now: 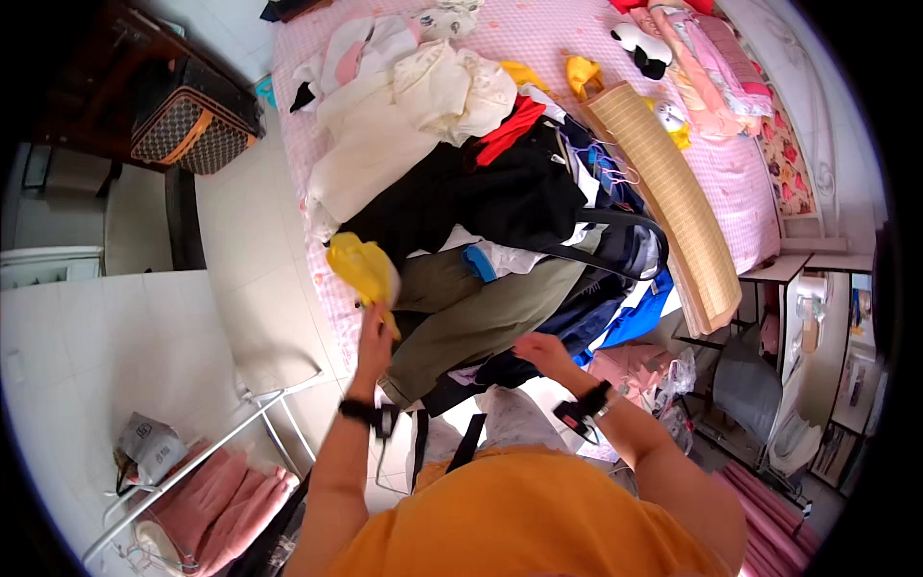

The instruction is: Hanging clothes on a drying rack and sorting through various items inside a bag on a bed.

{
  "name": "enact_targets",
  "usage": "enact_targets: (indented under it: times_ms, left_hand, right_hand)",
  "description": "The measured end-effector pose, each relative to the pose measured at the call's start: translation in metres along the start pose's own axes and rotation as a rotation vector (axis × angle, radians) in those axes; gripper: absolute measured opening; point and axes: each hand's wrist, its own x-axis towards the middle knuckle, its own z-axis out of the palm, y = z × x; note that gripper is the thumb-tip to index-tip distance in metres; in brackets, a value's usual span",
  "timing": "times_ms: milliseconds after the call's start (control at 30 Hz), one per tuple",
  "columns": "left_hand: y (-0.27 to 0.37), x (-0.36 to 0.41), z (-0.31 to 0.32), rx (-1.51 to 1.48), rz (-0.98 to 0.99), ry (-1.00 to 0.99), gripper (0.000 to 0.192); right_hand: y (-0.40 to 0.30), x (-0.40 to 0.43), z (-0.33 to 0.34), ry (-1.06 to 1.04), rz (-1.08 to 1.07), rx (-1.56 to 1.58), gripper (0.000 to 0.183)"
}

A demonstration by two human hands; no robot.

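My left hand [375, 335] grips the lower end of a yellow and white soft item [364, 270], perhaps a plush toy, raised at the left side of a clothes pile. Below and beside it lie olive-green trousers [490, 310], stretched across the front of the pile. Over dark navy clothing [570, 321] hovers my right hand [541, 352], its fingers curled; whether anything is between them cannot be seen. A black garment [497, 191] covers the pile's middle, with a red cloth [510, 128] on it. A black strap [627, 216] loops at the right.
A rolled straw mat [667, 202] lies along the pile's right side on the pink checked bed [548, 32]. Cream clothing [382, 144] lies behind. Hangers [602, 169] stick out near the mat. A metal rack [202, 469] stands at lower left, a suitcase [198, 133] at upper left, shelves [815, 324] at right.
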Motion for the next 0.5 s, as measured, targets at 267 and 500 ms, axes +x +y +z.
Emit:
enact_targets:
  times_ms: [267,500]
  left_hand:
    - [0.093,-0.109,0.017,-0.672,-0.354,-0.509,0.036]
    - [0.117,-0.065,0.005,-1.391,-0.495,-0.121,0.051]
  right_hand:
    - [-0.110,0.062,0.113,-0.118,-0.223,0.429,0.083]
    - [-0.145,0.023,0.095,0.071,-0.494,-0.156,0.072]
